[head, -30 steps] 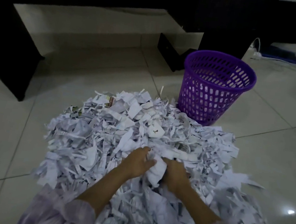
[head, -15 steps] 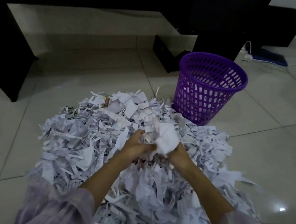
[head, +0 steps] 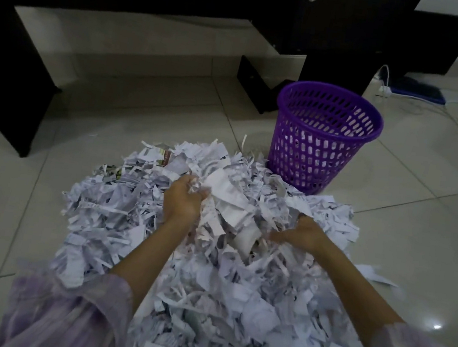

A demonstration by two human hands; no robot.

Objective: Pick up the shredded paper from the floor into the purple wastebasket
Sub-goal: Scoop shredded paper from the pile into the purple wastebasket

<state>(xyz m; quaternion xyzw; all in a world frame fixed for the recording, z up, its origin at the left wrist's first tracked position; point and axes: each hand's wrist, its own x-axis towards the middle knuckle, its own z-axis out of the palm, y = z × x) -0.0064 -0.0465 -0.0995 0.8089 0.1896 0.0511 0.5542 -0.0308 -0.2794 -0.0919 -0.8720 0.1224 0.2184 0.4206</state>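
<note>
A big heap of white shredded paper (head: 209,272) covers the floor in front of me. The purple wastebasket (head: 314,158) stands upright at the heap's far right edge, with some shreds showing through its holes. My left hand (head: 185,201) is raised over the middle of the heap, its fingers curled around a small clump of shreds. My right hand (head: 299,235) lies lower and to the right, fingers stretched out leftward against the paper. A loose bunch of larger pieces (head: 229,202) hangs between the two hands.
Black desk furniture (head: 16,72) stands behind the heap, with a dark leg block (head: 256,89) just left of the basket. White cables and a plug strip (head: 384,90) lie on the tiled floor at the far right. My purple sleeves fill the lower corners.
Both hands lifted a bunch of paper together, then drew apart. My right hand has dropped to the right onto the heap, and the bunch is spilling between the hands.
</note>
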